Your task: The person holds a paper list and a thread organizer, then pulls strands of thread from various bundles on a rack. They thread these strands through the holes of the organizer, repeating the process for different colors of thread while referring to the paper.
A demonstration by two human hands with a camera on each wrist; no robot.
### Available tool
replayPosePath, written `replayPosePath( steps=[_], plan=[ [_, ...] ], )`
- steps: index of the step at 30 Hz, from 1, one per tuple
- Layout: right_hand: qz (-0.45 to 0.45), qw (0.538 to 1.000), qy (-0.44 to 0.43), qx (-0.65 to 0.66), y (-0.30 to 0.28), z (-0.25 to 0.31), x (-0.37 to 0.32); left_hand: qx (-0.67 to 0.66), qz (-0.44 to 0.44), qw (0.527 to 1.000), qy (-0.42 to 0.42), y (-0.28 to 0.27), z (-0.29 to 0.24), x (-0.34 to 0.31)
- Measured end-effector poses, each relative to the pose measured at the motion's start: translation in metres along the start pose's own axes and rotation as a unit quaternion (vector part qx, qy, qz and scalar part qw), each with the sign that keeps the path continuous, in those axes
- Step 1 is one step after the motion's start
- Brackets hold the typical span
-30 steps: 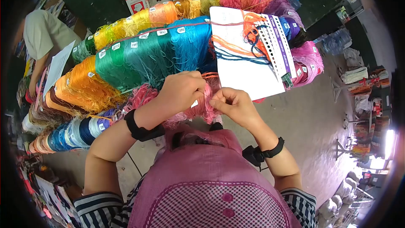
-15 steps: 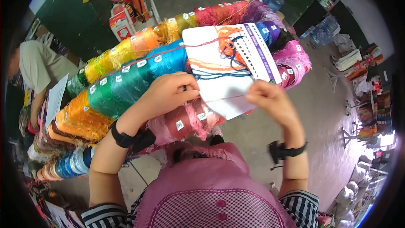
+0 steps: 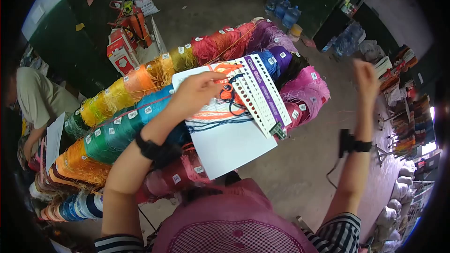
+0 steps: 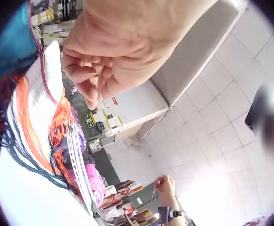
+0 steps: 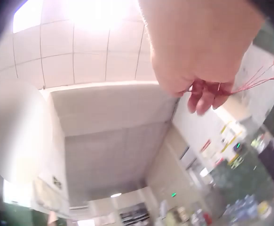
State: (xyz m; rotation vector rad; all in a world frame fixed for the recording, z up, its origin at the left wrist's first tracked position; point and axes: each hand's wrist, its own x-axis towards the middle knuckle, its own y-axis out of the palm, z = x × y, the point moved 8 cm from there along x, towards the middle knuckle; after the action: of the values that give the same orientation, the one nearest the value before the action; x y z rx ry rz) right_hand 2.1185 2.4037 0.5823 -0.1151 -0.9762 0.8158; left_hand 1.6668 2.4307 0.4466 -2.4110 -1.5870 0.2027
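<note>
My right hand [image 3: 366, 80] is raised at the right, well apart from the yarn. It pinches several thin reddish-pink threads [image 5: 254, 84], whose loose ends trail from the fingers in the right wrist view. My left hand [image 3: 199, 91] is bent over a white sheet [image 3: 234, 150], its fingers right by the orange threads [image 3: 228, 92]. Those fingers look curled in the left wrist view, but I cannot tell whether they hold a thread. Navy threads [image 3: 218, 124] lie across the sheet. A white and purple punched card [image 3: 260, 93] is held at the sheet's edge by a dark clip [image 3: 278, 130].
Rows of labelled thread hanks spread under the sheet, with green hanks [image 3: 110, 136], yellow hanks [image 3: 105, 100] and pink hanks [image 3: 307, 89]. At the left sits another person [image 3: 37, 93]. Water bottles [image 3: 283, 9] stand behind, and racks of yarn [image 3: 408, 126] stand at the right.
My right hand has moved away from the pink hanks, up and to the right, drawing threads along. My left hand has moved from the pink hanks to the orange threads. The head view has shifted.
</note>
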Motion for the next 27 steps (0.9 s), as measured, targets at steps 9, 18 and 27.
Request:
replayPosePath(
  steps=[9, 18, 27],
  plan=[
    [0.394, 0.856, 0.122, 0.311, 0.258, 0.076, -0.124, 0.065, 0.086, 0.99, -0.095, 0.04, 0.019, 0.038],
    [0.367, 0.895, 0.107, 0.231, 0.284, 0.062, -0.129, -0.334, 0.008, 0.931, -0.145, 0.054, 0.042, 0.055],
    [0.376, 0.874, 0.136, 0.277, 0.269, 0.071, -0.125, -0.187, -0.082, 0.971, -0.126, 0.041, 0.031, 0.067]
  ],
)
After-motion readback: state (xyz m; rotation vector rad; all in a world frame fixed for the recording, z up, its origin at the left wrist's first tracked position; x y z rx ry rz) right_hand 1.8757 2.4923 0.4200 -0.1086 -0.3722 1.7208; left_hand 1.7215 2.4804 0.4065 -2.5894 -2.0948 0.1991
